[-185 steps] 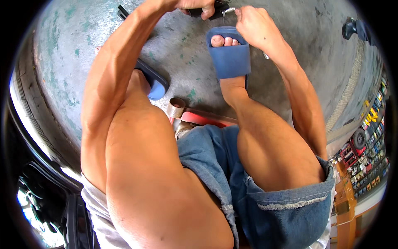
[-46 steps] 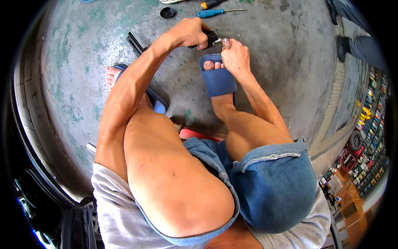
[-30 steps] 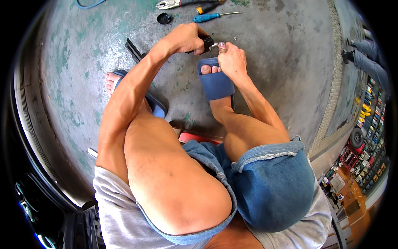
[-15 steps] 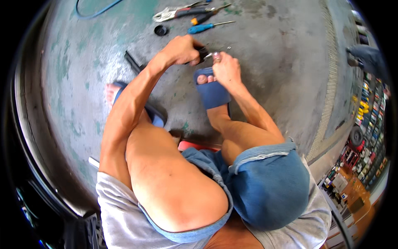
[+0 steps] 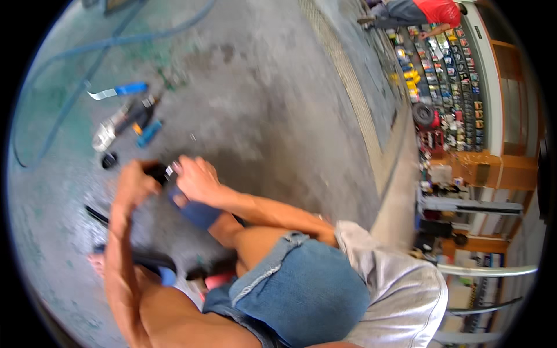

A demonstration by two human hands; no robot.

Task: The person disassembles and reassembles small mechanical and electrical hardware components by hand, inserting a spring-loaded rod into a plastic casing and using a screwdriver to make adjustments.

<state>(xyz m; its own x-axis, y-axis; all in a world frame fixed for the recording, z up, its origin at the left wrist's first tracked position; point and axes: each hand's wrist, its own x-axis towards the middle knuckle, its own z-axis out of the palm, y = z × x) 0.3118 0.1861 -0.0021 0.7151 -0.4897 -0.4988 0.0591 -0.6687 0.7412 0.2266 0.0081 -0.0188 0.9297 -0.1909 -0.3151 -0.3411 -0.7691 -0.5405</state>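
My left hand [image 5: 136, 184] is closed around a dark cylindrical part [image 5: 155, 172], partly hidden by the fingers. Close beside it my right hand [image 5: 196, 181] pinches the small shiny metal end [image 5: 170, 170] of that part. Whether the shiny piece is separate, I cannot tell. Both hands are above the floor, just ahead of my right foot in its blue sandal [image 5: 200, 213]. A round black cap [image 5: 109, 160] lies left of my left hand. Beyond it are locking pliers [image 5: 105, 136], a tool with an orange-and-black handle [image 5: 139, 123] and a blue screwdriver [image 5: 149, 133].
A blue-handled tool with a bent light tip [image 5: 119, 91] lies farther off, near a long blue hose [image 5: 116, 42]. A black bar [image 5: 97, 214] lies by my left forearm. At the upper right, a person in red [image 5: 438, 13] is beside shelves of small goods [image 5: 447, 69].
My view has swung to the right, so the hands and tools appear farther left and the person and shelves show more. Both hands keep their hold on the dark part.
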